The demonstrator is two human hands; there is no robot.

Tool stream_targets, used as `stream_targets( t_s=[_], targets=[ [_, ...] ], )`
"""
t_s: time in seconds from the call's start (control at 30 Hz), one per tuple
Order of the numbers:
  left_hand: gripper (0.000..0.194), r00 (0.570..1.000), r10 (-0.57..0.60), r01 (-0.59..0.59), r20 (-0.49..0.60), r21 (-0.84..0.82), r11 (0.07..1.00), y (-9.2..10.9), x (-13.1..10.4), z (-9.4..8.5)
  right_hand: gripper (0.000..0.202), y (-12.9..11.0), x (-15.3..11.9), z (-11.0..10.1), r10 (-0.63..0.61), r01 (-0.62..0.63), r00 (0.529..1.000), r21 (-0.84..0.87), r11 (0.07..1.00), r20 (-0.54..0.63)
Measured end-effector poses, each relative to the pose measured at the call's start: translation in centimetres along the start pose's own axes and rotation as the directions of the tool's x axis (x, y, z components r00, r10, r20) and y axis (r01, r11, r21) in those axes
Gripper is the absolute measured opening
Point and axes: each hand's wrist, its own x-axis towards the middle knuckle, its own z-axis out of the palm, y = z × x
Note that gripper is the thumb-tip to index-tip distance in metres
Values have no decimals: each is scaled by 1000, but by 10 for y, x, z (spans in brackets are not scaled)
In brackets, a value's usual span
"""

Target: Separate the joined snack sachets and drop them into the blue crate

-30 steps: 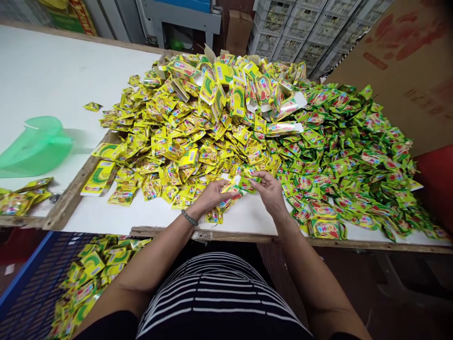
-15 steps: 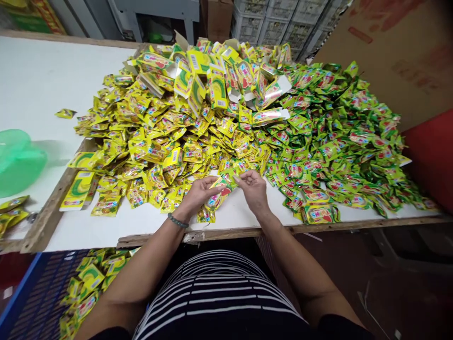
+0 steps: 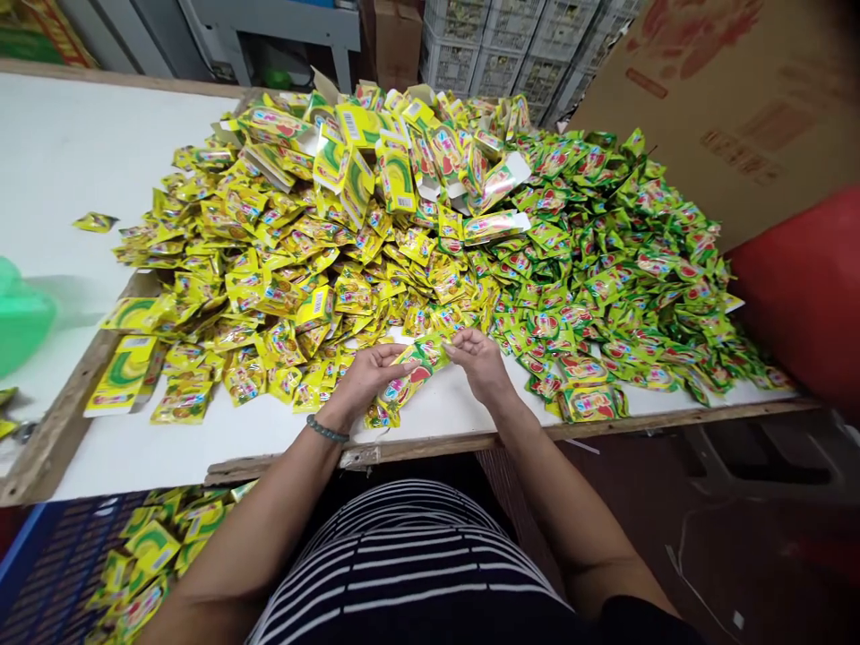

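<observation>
Low over the white tabletop near its front edge, a small yellow-green carton with a watermelon print is held between my hands. My left hand is closed on its left side, thumb laid over the printed face. At the upper right end of the carton, the fingers of my right hand are pinched together on it. A yellow packet lies just below the carton's lower end. Behind my hands spreads a heap of yellow packets, which meets a heap of green packets on the right.
Several open cartons lie on top of the heap. A wooden strip edges the table at left, near a green plastic container. Below, a blue crate holds filled-looking cartons. A large cardboard box and a red object stand right.
The view has shifted, so the table appears slightly further left. Both hands keep hold of the carton, and more of its printed face shows now.
</observation>
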Motion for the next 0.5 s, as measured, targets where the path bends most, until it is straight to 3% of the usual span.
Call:
stream_targets(
  t_s=[0.17,0.27,0.37,0.5],
  targets=[
    [49,1000,-9,9,-27,16,1000,-1,-2,1,36,-2,-2,-2,-37,47,996,-140,989,78],
    [50,999,-19,19,-41,-1,1000,0,-3,1,39,-5,-1,-4,10,1,994,-93,996,111],
    [52,999,-25,25,20,-10,1000,2,-5,3,41,-8,4,-12,53,-50,991,-32,998,119],
    [56,997,-20,23,73,-44,999,4,-7,5,35,-8,8,-15,23,-4,984,-109,994,178]
  ],
)
